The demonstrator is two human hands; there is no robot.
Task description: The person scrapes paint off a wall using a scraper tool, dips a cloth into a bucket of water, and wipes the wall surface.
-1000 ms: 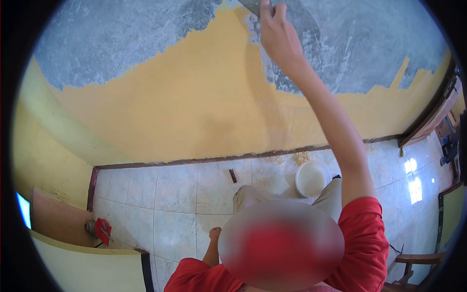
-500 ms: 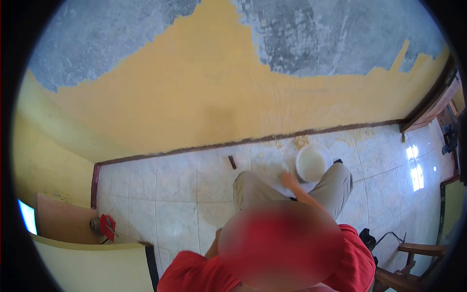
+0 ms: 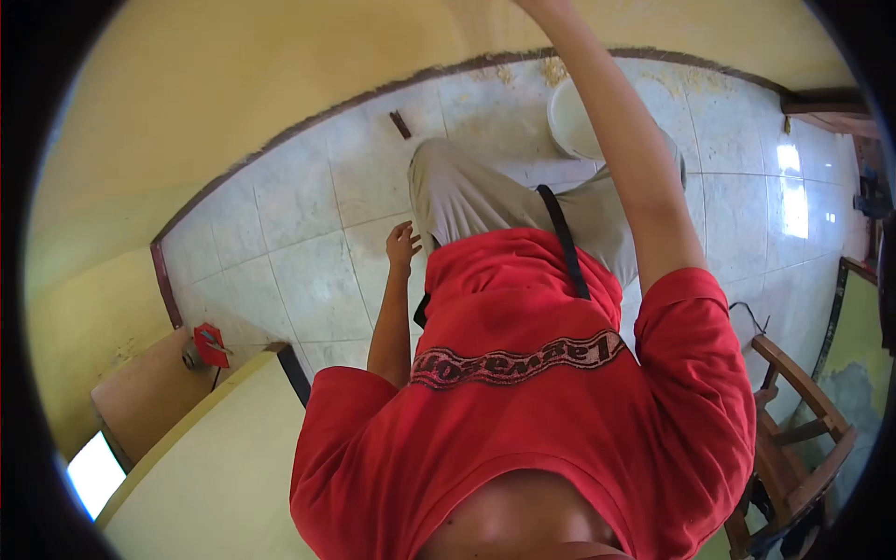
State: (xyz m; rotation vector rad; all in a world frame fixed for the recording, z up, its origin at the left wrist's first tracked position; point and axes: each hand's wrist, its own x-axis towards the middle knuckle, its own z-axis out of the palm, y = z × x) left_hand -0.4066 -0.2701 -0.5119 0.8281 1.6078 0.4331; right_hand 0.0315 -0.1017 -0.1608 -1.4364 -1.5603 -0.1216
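My left hand (image 3: 402,245) hangs beside my left knee with its fingers apart, holding nothing. My right arm stretches up toward the yellow wall (image 3: 280,65); only the wrist end of my right hand (image 3: 539,5) shows at the top edge, so its fingers and anything in them are cut off. Below that forearm stands a white bucket (image 3: 553,121) with pale contents, partly covered by the arm. A small dark brown bar-shaped piece (image 3: 400,124) lies on the tiles in front of my left knee.
Yellowish crumbs (image 3: 554,71) lie along the wall's foot. A wooden chair (image 3: 807,392) stands at the right. To the left are a low partition wall (image 3: 210,448) and a red object (image 3: 211,345) on the floor. A dark doorframe (image 3: 821,98) edges the far right.
My right hand has moved up from beside the bucket to the wall. My left hand has come into sight. The view has tilted down, showing more of my red shirt and less wall.
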